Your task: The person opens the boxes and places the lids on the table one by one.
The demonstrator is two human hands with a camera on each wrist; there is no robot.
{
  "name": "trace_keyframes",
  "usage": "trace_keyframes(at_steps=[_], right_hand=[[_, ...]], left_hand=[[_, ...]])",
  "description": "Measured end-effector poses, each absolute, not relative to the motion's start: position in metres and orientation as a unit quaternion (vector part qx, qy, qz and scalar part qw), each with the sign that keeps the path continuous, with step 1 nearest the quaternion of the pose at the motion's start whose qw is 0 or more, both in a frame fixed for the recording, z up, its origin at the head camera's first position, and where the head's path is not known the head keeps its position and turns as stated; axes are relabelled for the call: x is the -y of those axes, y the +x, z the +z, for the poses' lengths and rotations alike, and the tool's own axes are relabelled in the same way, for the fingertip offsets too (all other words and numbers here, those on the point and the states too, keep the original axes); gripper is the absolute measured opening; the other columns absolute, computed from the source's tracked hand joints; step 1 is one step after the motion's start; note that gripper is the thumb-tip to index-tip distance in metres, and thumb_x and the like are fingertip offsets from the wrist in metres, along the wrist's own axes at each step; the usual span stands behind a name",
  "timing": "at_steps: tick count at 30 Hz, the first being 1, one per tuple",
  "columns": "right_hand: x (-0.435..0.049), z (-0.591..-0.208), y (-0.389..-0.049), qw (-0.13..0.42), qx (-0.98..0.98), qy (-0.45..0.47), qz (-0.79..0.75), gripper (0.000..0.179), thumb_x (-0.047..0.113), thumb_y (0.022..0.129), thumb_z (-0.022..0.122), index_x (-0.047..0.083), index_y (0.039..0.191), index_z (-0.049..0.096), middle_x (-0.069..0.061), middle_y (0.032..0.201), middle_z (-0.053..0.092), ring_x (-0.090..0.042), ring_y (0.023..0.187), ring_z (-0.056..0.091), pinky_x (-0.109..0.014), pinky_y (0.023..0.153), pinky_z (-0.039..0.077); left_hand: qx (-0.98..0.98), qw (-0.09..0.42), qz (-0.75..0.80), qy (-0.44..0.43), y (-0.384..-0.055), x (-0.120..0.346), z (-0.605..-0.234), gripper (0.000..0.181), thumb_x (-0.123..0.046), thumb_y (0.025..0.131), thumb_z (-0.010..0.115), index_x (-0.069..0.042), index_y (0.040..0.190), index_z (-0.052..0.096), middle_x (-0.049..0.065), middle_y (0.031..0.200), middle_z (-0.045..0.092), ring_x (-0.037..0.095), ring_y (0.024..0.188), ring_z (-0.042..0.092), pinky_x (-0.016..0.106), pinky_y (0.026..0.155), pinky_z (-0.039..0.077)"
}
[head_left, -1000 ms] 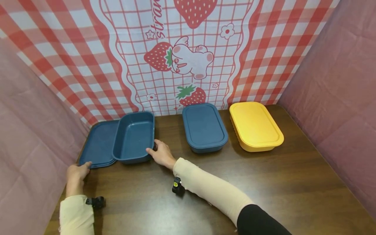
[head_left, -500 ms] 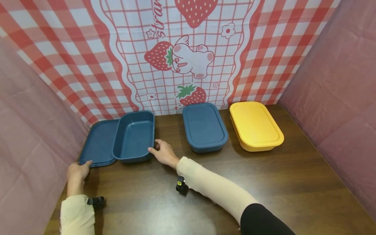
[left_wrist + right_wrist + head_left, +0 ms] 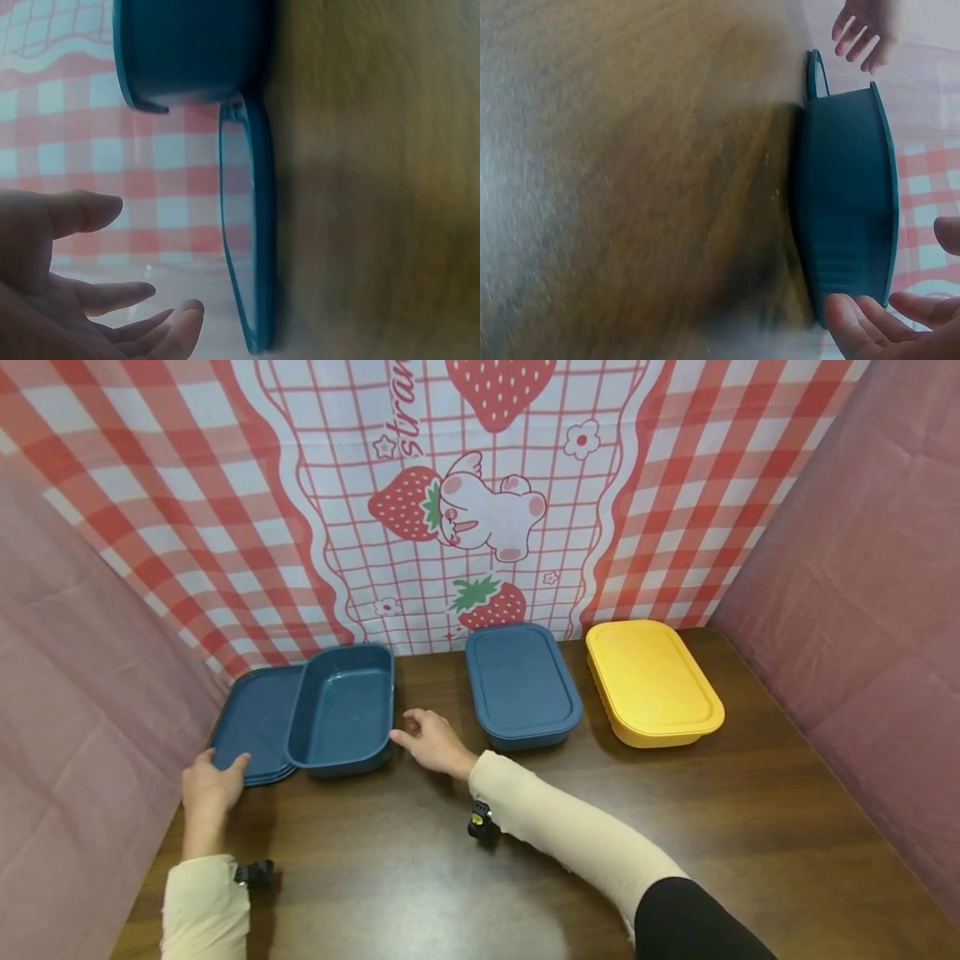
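Note:
An uncovered blue food container (image 3: pixel 341 718) stands at the left of the table, its inside bare. To its left lies a flat blue lid (image 3: pixel 258 718), partly covered from view by the container's rim. My left hand (image 3: pixel 213 789) is spread above the lid's near left corner; in the left wrist view its fingers (image 3: pixel 124 289) are apart from the lid and hold nothing. Beside the container's right wall is my right hand (image 3: pixel 435 743), fingers loosely bent and holding nothing. Whether its thumb touches the rim I cannot tell.
A blue container with its lid on (image 3: pixel 523 681) stands at the back middle. Right of it is a lidded yellow container (image 3: pixel 652 677). A checked strawberry cloth (image 3: pixel 480 510) hangs behind the wooden table (image 3: pixel 420 868), with pink cloth (image 3: pixel 847 593) at both sides.
My left hand has lifted off the lid and moved slightly right. The right hand has let go of the uncovered container and drawn back to the right. The containers stay in place.

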State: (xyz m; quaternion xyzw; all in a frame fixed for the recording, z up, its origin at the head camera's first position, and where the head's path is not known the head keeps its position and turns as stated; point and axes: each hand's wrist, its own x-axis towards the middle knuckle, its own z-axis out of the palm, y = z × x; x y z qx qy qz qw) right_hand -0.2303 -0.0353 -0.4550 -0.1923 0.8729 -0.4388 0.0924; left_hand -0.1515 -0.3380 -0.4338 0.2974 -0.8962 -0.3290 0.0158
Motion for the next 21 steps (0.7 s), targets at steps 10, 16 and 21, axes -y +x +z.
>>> trace_keyframes(at_steps=[10,16,21], right_hand=[[0.021,-0.443,-0.238,0.071,-0.884,-0.208,-0.413,0.05,0.034,0.096,0.06,0.001,0.133,0.055,-0.017,0.117,0.064,-0.025,0.105,0.061,-0.038,0.09,0.051],[0.013,-0.435,-0.243,0.059,-0.886,-0.212,-0.408,0.05,0.036,0.097,0.059,0.004,0.134,0.055,-0.018,0.121,0.062,-0.025,0.107,0.06,-0.039,0.092,0.05],[0.006,-0.429,-0.246,0.053,-0.892,-0.217,-0.394,0.052,0.038,0.097,0.058,0.005,0.136,0.053,-0.018,0.126,0.06,-0.026,0.113,0.058,-0.041,0.095,0.049]], left_hand=[[0.897,0.081,-0.344,0.267,-0.16,0.309,-0.426,0.067,-0.028,0.097,0.052,0.009,0.148,0.027,0.043,0.143,0.029,0.057,0.131,0.032,0.063,0.11,0.027],[0.893,0.114,-0.359,0.245,-0.165,0.296,-0.424,0.072,-0.027,0.096,0.055,0.011,0.148,0.023,0.04,0.146,0.029,0.055,0.135,0.029,0.06,0.113,0.024],[0.899,0.135,-0.357,0.214,-0.17,0.282,-0.424,0.068,-0.028,0.095,0.057,0.01,0.146,0.031,0.039,0.144,0.032,0.054,0.134,0.032,0.06,0.112,0.026]])
